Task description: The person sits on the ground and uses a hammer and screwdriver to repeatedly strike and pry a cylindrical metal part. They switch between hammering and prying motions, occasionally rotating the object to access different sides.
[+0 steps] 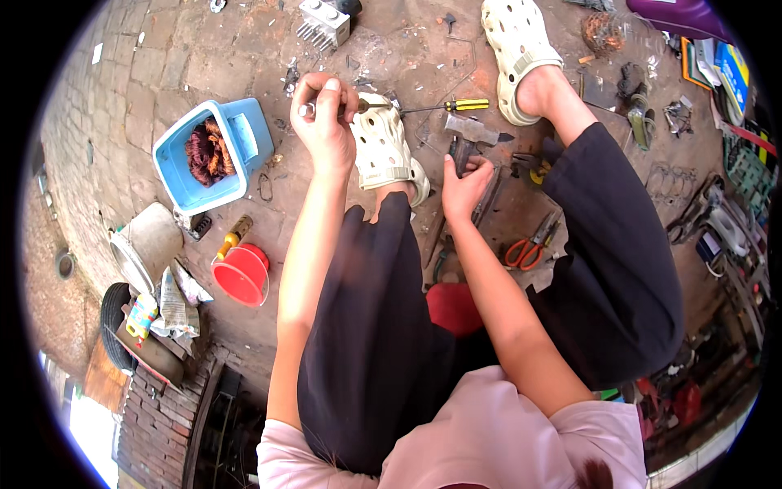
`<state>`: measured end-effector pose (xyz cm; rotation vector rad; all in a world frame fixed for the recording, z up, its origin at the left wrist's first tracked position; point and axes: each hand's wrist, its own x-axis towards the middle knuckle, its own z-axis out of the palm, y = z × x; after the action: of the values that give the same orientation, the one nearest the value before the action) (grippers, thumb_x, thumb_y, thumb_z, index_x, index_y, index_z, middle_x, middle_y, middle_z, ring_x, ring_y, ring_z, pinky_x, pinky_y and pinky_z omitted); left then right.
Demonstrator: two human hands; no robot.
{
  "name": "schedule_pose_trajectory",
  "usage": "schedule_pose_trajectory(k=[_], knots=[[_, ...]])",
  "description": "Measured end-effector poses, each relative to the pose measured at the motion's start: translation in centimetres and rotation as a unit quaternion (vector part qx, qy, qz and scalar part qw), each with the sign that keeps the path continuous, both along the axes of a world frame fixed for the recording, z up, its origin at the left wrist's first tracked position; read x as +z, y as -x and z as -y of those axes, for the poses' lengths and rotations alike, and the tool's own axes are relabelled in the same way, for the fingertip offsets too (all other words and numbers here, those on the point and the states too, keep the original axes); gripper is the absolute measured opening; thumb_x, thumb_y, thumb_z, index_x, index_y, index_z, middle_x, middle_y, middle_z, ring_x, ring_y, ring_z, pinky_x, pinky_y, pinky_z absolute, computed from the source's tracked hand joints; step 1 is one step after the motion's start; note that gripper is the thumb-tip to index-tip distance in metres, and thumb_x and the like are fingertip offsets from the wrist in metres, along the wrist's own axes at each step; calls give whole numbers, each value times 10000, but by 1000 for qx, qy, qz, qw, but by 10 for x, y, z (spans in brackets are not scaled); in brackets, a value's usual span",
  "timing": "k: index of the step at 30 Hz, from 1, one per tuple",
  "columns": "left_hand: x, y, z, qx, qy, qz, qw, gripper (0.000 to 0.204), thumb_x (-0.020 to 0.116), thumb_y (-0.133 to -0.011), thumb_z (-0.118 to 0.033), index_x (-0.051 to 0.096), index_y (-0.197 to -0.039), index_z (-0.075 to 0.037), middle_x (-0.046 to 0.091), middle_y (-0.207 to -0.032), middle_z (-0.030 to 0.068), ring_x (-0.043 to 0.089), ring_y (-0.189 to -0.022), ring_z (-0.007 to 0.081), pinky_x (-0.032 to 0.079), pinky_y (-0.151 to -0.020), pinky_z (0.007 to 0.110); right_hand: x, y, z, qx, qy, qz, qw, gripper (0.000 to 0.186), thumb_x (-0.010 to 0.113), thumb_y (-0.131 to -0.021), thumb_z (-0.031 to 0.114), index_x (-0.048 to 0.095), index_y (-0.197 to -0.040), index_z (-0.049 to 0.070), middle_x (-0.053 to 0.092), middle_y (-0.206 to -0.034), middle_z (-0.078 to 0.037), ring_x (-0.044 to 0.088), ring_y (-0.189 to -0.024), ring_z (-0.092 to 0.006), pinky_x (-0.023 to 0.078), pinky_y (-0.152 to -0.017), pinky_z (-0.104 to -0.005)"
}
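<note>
My left hand (324,122) is raised over my left clog (381,155), its fingers closed on a small metal rod-like piece (306,109), partly hidden. My right hand (468,183) grips the handle of a hammer (475,130), whose metal head points to the right. A yellow-and-black screwdriver (466,104) lies just beyond the hammer head. Pliers with yellow grips (538,174) are right of my right hand, and orange-handled scissors (524,253) lie lower down, between my legs.
A blue tub (252,130) holds reddish coils at left, near a red bucket (240,275), a white bucket (155,240) and a tire (116,326). A metal block with pins (324,24) sits at top. Assorted tools and scrap (717,224) crowd the right side.
</note>
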<state>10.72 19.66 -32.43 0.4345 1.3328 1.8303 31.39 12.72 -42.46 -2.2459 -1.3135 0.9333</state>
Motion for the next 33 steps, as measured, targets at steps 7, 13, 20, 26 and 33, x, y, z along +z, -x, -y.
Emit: schedule_pose_trajectory(k=[7,13,20,26,33], knots=[[-8,-5,-25,51,76,-37,995,261,615,-894,-75,441,-700,-70,460,-620,31,400,-518,120,322,-503,259,-16,-13,-1,4,60,-17,998,424,763,-753,308,543,-911,-18,577,-830,-126,580,-764,-276,472,-723,-382],[-7,-18,-28,60,95,-62,992,252,637,-913,-111,460,-736,-81,500,-617,21,423,-555,100,360,-544,247,-24,-17,-5,14,95,-32,995,456,742,-753,364,545,-920,-12,594,-834,-144,591,-779,-305,469,-730,-399],[-6,-24,-26,96,108,-66,987,261,642,-920,-139,450,-750,-88,490,-643,13,445,-591,111,380,-574,257,-20,-16,-9,22,134,-34,990,466,739,-745,367,544,-949,-4,615,-880,-172,605,-826,-346,468,-747,-421],[-3,-25,-27,94,101,-78,987,289,646,-918,-147,428,-736,-95,484,-650,19,443,-588,123,385,-583,266,-16,-16,-12,30,117,-28,992,473,737,-742,364,547,-970,-5,630,-908,-186,613,-848,-361,468,-758,-430],[-3,-31,-29,102,110,-64,987,307,646,-919,-149,416,-721,-100,462,-634,17,436,-589,124,382,-586,266,-18,-15,-11,36,102,-11,994,470,736,-739,363,550,-973,0,635,-914,-192,612,-858,-381,467,-760,-441]])
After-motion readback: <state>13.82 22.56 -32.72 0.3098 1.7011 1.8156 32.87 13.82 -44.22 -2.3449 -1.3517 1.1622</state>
